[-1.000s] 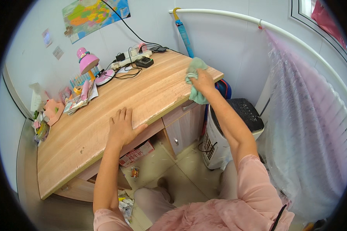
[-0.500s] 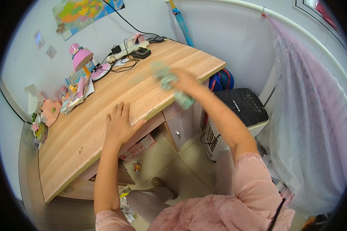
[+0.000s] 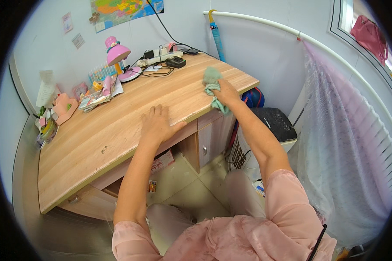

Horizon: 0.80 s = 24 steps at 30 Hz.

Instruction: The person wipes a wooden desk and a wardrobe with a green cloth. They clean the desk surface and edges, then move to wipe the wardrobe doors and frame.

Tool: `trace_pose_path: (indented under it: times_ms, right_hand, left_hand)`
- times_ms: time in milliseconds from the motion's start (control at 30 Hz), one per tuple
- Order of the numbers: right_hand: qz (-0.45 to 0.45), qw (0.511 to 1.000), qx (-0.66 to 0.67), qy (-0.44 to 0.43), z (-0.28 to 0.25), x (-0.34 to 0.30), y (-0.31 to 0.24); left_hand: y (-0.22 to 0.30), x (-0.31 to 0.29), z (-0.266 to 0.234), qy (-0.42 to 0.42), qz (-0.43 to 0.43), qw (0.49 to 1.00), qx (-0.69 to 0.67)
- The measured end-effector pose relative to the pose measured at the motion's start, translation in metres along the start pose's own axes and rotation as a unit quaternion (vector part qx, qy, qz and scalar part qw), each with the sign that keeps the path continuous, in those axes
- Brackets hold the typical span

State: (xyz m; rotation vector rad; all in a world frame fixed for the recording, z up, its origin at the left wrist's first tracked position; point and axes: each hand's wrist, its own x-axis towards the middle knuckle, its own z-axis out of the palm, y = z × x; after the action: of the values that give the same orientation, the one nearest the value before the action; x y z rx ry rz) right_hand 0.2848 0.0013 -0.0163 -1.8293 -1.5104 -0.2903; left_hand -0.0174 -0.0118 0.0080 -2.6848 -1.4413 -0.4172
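Observation:
A crumpled green cloth (image 3: pixel 213 85) is pressed on the desk near its right end, and part of it hangs over the front edge. My right hand (image 3: pixel 227 93) grips it, the fingers closed round its folds. Farther left, my left hand (image 3: pixel 157 124) lies on the wooden desk top (image 3: pixel 117 124) by the front edge, palm down and holding nothing. Its fingers are stretched out and the thumb points to the right.
A pink desk lamp (image 3: pixel 118 54), a power strip (image 3: pixel 161 57) with cables and a black charger (image 3: pixel 176 62) line the desk's back. Papers (image 3: pixel 101 99) and small items sit at the left. A black-topped appliance (image 3: pixel 272 124) stands beside the desk, near a sheer curtain (image 3: pixel 331 143).
My right hand was blurred in motion with the cloth and now shows sharply, nearer the desk's right end. The view has shifted. My left hand stays flat on the desk.

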Motion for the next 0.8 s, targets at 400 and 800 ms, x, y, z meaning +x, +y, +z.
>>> trace_pose_path:
  times_ms: [400,800]
  right_hand:
    - [-0.04,0.952,0.11,-0.284,0.036,0.007,-0.118]
    - [-0.096,0.957,-0.264,0.077,-0.009,0.059,0.036]
  left_hand:
    - [-0.104,-0.087,-0.013,0.16,-0.161,0.973,0.052]
    - [-0.093,-0.081,-0.026,0.098,-0.218,0.971,-0.017]
